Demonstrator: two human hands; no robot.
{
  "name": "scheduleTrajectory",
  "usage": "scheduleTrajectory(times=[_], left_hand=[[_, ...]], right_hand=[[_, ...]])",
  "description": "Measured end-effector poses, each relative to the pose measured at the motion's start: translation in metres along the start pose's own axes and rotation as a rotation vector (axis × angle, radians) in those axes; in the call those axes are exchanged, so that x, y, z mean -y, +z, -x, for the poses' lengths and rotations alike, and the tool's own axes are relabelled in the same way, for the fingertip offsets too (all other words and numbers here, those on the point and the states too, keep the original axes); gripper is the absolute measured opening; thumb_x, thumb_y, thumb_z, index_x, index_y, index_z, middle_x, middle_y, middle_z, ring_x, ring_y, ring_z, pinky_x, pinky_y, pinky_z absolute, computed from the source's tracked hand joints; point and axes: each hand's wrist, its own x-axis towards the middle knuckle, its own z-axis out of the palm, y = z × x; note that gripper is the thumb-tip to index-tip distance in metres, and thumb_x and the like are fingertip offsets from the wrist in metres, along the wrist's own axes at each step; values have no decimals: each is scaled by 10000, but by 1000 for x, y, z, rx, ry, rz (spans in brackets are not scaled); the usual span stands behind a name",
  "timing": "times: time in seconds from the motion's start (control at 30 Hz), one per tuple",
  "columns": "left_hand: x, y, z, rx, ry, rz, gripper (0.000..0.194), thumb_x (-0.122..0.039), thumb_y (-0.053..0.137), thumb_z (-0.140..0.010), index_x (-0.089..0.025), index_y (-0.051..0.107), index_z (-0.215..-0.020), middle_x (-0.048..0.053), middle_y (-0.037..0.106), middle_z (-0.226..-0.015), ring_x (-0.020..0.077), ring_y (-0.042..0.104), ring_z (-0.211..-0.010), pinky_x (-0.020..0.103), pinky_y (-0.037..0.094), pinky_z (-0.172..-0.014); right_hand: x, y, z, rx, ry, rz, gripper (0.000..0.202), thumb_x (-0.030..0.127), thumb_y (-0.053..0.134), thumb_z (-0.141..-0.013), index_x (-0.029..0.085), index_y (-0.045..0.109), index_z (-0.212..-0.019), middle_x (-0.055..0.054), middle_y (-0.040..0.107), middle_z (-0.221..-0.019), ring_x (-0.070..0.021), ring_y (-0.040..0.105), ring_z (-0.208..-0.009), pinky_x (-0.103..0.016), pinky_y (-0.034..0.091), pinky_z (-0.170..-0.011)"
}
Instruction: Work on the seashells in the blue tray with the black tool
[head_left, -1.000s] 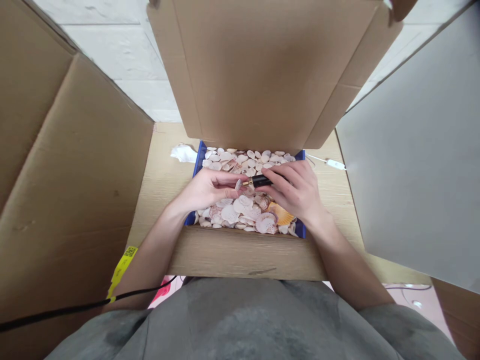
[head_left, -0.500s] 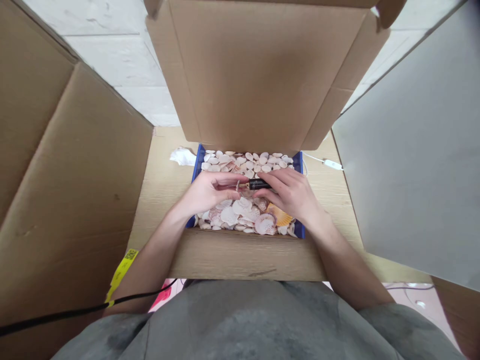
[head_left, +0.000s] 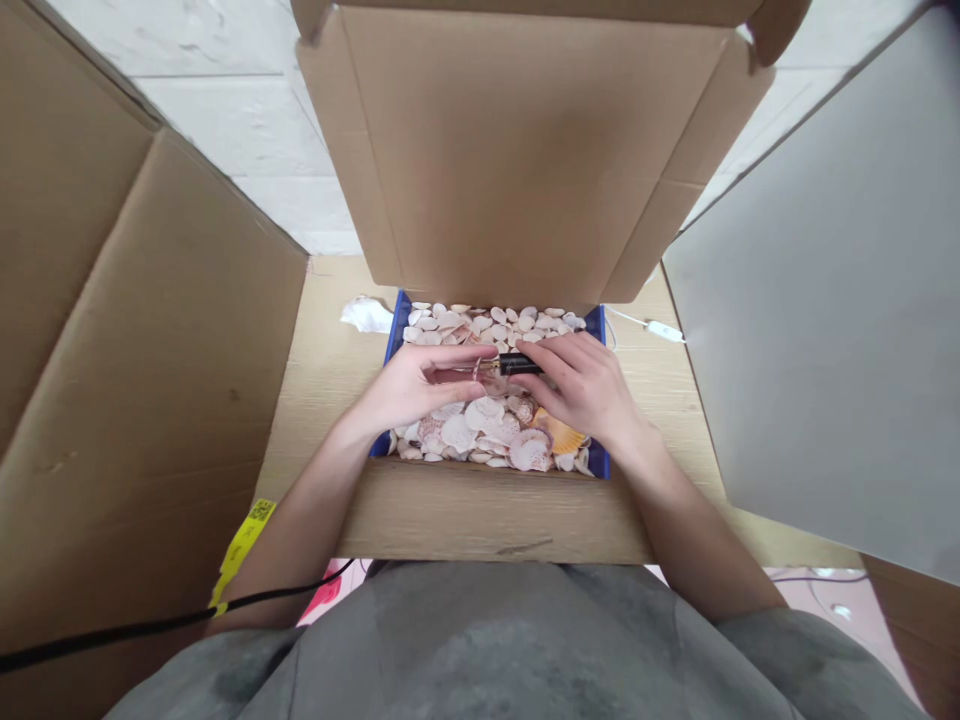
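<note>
Between thumb and fingers, my left hand (head_left: 420, 383) holds a small pale shell (head_left: 477, 370) on edge. My right hand (head_left: 577, 385) grips a black pen-like tool (head_left: 519, 364), whose thin brass-coloured tip points left and meets the shell. Both hands are over a blue-sided box (head_left: 601, 457) full of loose shells. Small pale shells (head_left: 499, 315) fill its back part; larger scallop shells (head_left: 530, 450) and an orange shell (head_left: 564, 435) lie at the front. The tool's far end is hidden by my right hand.
A raised cardboard flap (head_left: 517, 150) stands behind the box. Cardboard (head_left: 150, 350) walls the left side, a grey panel (head_left: 825, 300) the right. A crumpled white piece (head_left: 366, 314) lies left of the box, a white inline switch on a cable (head_left: 664, 331) to the right.
The tool has shifted slightly upward in the picture and its tip is now by the upper part of the shell. Both hands stay in nearly the same place.
</note>
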Motion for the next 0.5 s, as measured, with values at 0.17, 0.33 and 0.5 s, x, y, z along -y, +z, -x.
scheduleTrajectory(times=[0.17,0.33,0.5], left_hand=[[0,0,0,-20,45,-64,422,-304,728,-812,-179,676,-1212,90,697,-1215,228,684,-1077,341,549,-962],[2,0,-1,-34,118,-54,337,-287,668,-867,-157,691,-1177,104,707,-1191,213,667,-1104,316,540,-960],[4,-2,-3,-42,124,-5,365,-255,723,-817,-156,687,-1167,104,693,-1217,208,682,-1070,326,544,-963]], right_hand=[[-1,1,1,1,15,-3,324,370,578,-908,165,598,-1158,-54,717,-925,-173,626,-815,-317,460,-731],[-1,1,1,-30,5,2,338,373,606,-892,157,601,-1151,-56,721,-945,-171,630,-817,-309,460,-732],[-1,0,1,-35,43,-8,336,381,595,-897,168,615,-1156,-64,720,-956,-175,632,-819,-313,463,-737]])
